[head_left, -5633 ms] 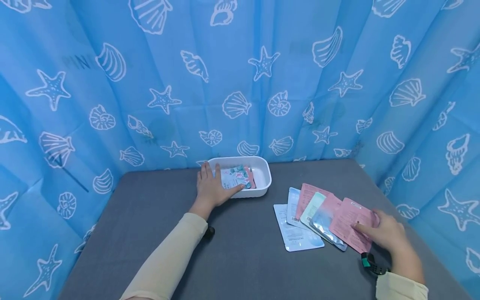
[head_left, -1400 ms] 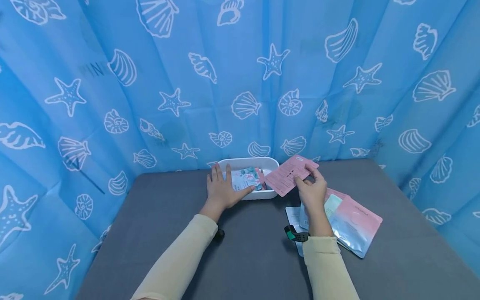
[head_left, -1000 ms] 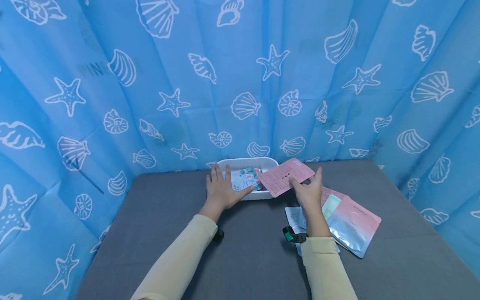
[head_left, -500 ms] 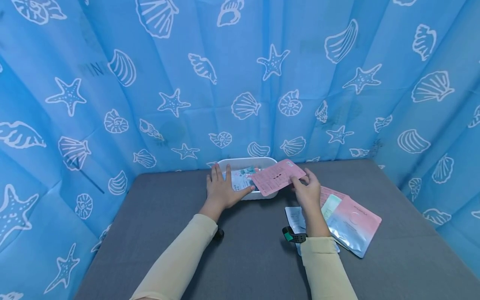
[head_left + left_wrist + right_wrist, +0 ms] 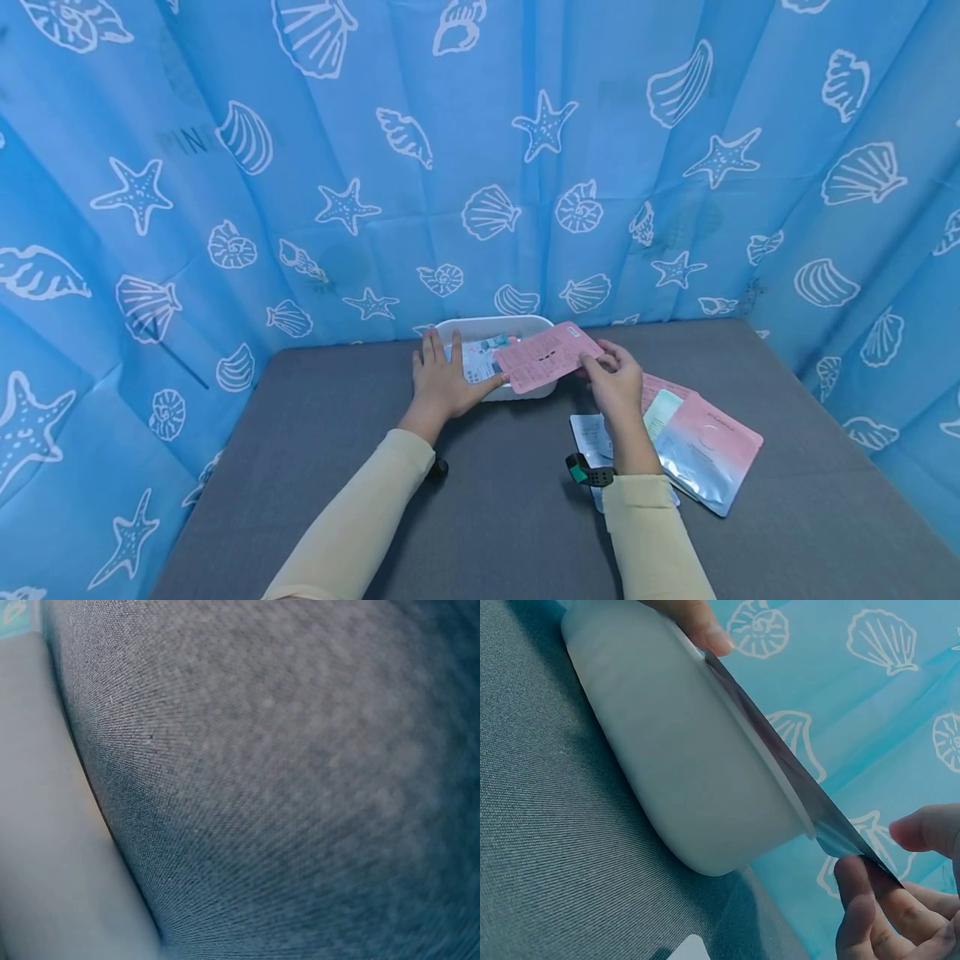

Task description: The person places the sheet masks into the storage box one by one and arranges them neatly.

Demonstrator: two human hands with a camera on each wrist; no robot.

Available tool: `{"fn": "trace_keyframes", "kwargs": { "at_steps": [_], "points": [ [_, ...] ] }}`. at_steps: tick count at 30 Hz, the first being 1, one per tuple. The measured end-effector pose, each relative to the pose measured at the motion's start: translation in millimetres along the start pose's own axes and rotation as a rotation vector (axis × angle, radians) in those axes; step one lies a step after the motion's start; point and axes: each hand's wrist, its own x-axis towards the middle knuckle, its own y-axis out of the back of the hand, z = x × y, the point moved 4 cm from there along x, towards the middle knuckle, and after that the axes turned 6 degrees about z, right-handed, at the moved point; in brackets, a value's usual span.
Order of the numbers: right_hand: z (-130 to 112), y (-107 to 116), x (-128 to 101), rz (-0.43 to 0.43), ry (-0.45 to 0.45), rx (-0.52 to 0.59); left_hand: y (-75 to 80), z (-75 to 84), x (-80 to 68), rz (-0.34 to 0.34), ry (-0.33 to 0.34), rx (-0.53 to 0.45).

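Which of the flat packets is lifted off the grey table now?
The pink packet with dark print, pinched by the right hand over the white tray. The other packets lie flat on the table.

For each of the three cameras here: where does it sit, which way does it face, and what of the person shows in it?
Head: worn high, looks forward and down; both sleeved arms, left hand on the white tub, right hand pinching the pink sachet.
Left wrist: close over the grey table; a blurred sleeve at the edge.
Right wrist: low, faces the tub's side; fingertips on the sachet.
Shared by head and right wrist: tub, sachet.
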Motion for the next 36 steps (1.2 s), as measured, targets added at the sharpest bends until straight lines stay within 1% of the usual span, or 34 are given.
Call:
{"fn": "trace_keyframes", "kwargs": {
  "at_steps": [7,13,21,28,36],
  "points": [
    [1.6,3.5,0.7,0.023,0.006,0.101,-0.5,1.2,-0.6,0.002,-0.007,-0.010],
    [2.9,4.3,1.7,0.036,0.014,0.133,-1.5,0.6,-1.1,-0.002,-0.005,-0.022],
    [4.4,-0.3,0.1,-0.016,-0.009,0.073,-0.6,0.2,-0.7,-0.012,-0.012,-0.021],
    [5.2,-1.8,-0.2,-0.042,-0.018,0.024,0.2,-0.4,-1.4,-0.024,-0.011,-0.030],
    [5.1,-2.9,1.9,-0.040,-0.009,0.028,-0.7,-0.2,0.5,-0.010,-0.009,-0.028]
  ]
}}
